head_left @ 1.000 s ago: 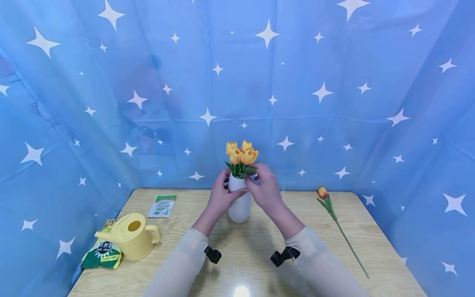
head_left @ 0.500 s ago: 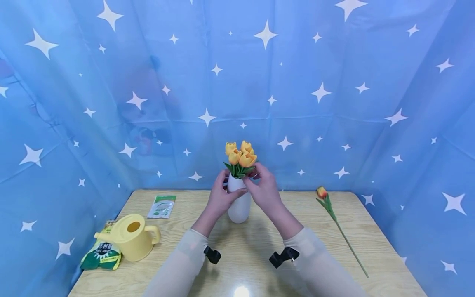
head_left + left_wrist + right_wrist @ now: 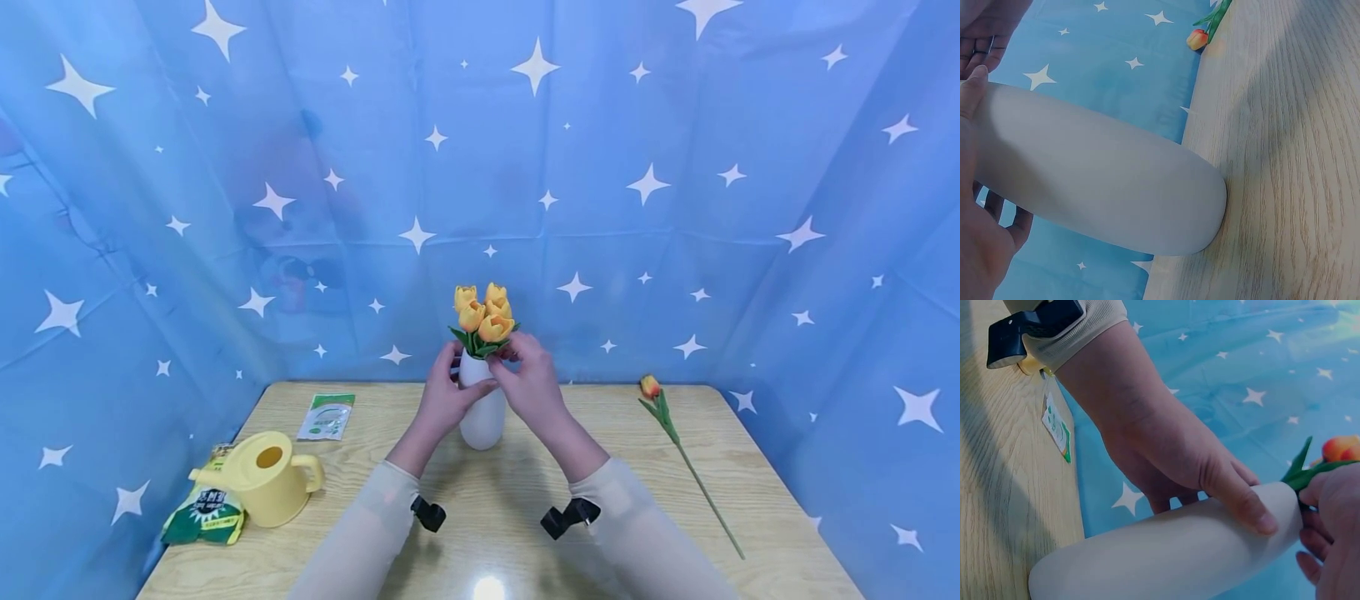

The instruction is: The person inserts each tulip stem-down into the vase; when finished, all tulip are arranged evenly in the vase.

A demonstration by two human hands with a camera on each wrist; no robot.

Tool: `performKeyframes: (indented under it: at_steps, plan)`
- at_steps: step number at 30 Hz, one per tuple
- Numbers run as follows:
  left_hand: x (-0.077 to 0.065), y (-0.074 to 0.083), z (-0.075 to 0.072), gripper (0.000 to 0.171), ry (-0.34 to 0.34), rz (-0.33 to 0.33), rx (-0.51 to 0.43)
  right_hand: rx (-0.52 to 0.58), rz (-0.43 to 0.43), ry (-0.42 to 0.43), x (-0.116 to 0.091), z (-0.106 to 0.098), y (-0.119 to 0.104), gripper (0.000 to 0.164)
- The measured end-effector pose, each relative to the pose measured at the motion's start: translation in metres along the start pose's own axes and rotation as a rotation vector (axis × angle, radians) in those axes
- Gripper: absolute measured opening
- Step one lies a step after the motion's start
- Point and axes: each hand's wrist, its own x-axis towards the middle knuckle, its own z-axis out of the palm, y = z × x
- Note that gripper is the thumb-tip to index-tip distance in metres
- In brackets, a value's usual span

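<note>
A white vase [image 3: 483,423] stands upright on the wooden table, with several yellow-orange tulips [image 3: 496,327] and their green leaves rising from its mouth. Around its upper part my left hand [image 3: 442,398] grips the vase, thumb in front and fingers behind; the left wrist view shows the smooth vase body [image 3: 1110,169] down to its base. At the rim, my right hand [image 3: 531,379] pinches a tulip low among the leaves [image 3: 1300,475]. The stems inside the vase are hidden, and my right fingertips are partly covered in the head view.
A single orange-red tulip [image 3: 693,468] lies at the table's right. On the left stand a yellow watering can [image 3: 273,492], a green and yellow bag [image 3: 206,517] behind it and a flat green-white packet [image 3: 326,417]. A starry blue curtain [image 3: 480,167] borders the table's back.
The front right tulip has sunk slightly and shifted left, and my right hand has shifted slightly left with it. My left hand keeps its hold on the vase.
</note>
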Motion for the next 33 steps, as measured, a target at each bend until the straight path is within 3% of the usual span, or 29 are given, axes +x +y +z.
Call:
performKeyframes:
  at_steps: [12, 16, 22, 33]
  plan:
    - [0.0, 0.001, 0.0, 0.075, 0.018, -0.019, 0.02, 0.056, 0.065, 0.013, -0.009, -0.005, 0.0, 0.023]
    - [-0.001, 0.002, 0.001, 0.077, 0.007, -0.032, 0.008, 0.049, 0.078, 0.035, -0.014, -0.016, 0.004, 0.017]
    - [-0.002, 0.004, 0.0, 0.081, 0.01, -0.079, 0.009, 0.006, 0.169, 0.016, -0.025, -0.037, 0.019, 0.012]
    - [-0.001, 0.004, 0.001, 0.076, 0.007, -0.06, -0.01, -0.075, 0.241, 0.032, -0.052, -0.075, 0.051, 0.009]
